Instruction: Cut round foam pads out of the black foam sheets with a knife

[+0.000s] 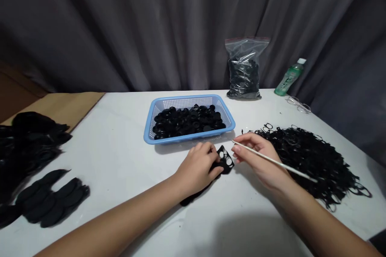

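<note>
My left hand (197, 166) is closed on a flat black piece with round holes (226, 160), held just above the white table in front of the basket. The piece's lower part shows beneath my wrist; its middle is hidden by my fingers. To the right, my right hand (261, 158) pinches a thin white stick (280, 163) between thumb and fingers. One end of the stick points toward the holed piece, and the other reaches back over my wrist. A blue plastic basket (147, 134) behind my hands holds many small round black pieces (188, 122).
A heap of black cut-out scraps (313, 160) lies on the right. Stacked black sheets (51, 198) and a larger dark pile (30, 144) lie at left. Farther back stand a zip bag of black pieces (245, 74) and a green bottle (290, 78), with glasses (298, 105) near it.
</note>
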